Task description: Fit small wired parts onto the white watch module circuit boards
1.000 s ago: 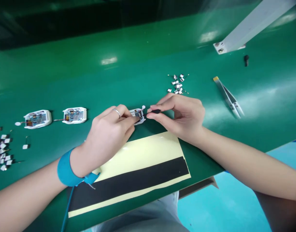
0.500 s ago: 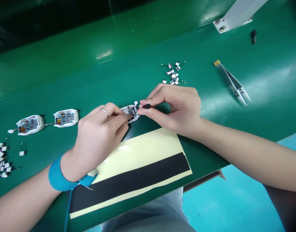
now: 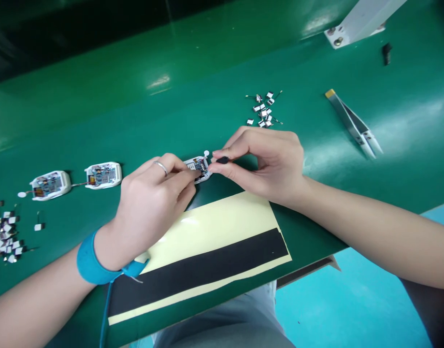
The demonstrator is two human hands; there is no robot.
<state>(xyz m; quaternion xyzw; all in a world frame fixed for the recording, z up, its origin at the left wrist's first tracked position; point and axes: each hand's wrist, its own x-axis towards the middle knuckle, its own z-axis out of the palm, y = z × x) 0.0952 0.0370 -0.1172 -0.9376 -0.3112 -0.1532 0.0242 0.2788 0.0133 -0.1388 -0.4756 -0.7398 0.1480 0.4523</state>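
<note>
A white-cased circuit board [image 3: 202,166] lies on the green table, partly covered by my left hand [image 3: 154,200]. The left fingers are closed on the case's left part, a fingertip resting over the board. My right hand [image 3: 267,162] pinches a small black piece [image 3: 222,160] between thumb and index finger, just right of the case. A small white disc [image 3: 206,153] sits at the case's upper edge. Two similar cased boards stand to the left, one nearer [image 3: 103,175] and one farther [image 3: 50,185], with a thin wire between them.
Small white-and-black parts lie in a pile [image 3: 6,234] at far left and another [image 3: 264,112] behind my right hand. Tweezers [image 3: 352,123] rest at right, near a white metal post [image 3: 363,21] and a black object [image 3: 387,53]. A yellow-and-black sheet [image 3: 222,227] lies in front.
The whole view has shifted slightly, so things appear a little farther right. Both hands keep nearly the same pose and hold.
</note>
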